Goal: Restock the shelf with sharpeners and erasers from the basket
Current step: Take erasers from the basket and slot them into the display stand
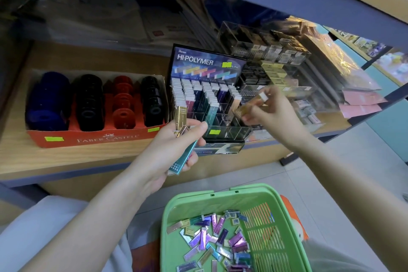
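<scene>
- At the far left of the wooden shelf (66, 161) we see a red Faber-Castell carton (95, 139). It holds four rows of round sharpeners (88, 104): blue, black, red and black.
- Just right of the carton, our left hand (176, 148) is raised in front of the shelf edge. Its grip is clamped on a small bundle of erasers, with the fingers curled round them and the thumb across the top.
- A gold eraser (181, 115) stands up out of that bundle. A teal eraser (180, 165) slants through the palm, and its lower end pokes out below the fingers.
- Behind the left hand stands the black Pentel Hi-Polymer display box (207, 62), touching the carton's right side. Its rear cells are packed with upright erasers, and several front cells show only their clear dividers.
- Below, on the tiled floor, sits the green basket (220, 194). Loose erasers (216, 236) in purple, teal and silver sleeves are scattered over its bottom.
- Our right hand (273, 117) hovers at the display's right edge. Its grip pinches a second gold eraser (254, 101), which is tilted and blurred.
- Further right, a clear organiser (265, 48) holds small boxed goods too blurred for us to name.
- Pink packets (362, 104) lie at the shelf's right end.
</scene>
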The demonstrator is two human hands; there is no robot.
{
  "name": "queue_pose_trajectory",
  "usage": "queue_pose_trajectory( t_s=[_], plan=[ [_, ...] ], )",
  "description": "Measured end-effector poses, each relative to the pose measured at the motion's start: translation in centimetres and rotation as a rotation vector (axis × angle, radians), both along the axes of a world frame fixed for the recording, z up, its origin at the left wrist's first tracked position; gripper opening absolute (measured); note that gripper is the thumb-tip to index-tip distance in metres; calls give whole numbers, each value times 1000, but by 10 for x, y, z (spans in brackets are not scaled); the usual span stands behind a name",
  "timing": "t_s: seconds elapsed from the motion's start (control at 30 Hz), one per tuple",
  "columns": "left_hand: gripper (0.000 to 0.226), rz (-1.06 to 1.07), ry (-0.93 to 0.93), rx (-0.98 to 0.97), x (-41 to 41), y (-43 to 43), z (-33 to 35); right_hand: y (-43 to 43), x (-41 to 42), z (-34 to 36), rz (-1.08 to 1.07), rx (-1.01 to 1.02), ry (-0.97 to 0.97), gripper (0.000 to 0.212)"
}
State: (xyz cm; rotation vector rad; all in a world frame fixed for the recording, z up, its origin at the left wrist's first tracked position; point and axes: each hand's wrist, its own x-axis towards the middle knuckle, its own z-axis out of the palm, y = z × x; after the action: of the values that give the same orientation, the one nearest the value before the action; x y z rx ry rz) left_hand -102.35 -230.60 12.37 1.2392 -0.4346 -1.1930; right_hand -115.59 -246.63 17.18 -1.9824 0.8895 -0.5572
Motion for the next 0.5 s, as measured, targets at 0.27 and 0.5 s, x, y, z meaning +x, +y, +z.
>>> queue_pose_trajectory(
  t_s=[0.27, 0.5],
  plan=[
    [32, -64, -10, 33, -2, -1, 1, -42, 15, -20, -109, -190, 89, 17],
    [59, -5, 45, 12, 1, -2, 1, -53, 18, -15, 71, -363, 230, 18]
  ],
)
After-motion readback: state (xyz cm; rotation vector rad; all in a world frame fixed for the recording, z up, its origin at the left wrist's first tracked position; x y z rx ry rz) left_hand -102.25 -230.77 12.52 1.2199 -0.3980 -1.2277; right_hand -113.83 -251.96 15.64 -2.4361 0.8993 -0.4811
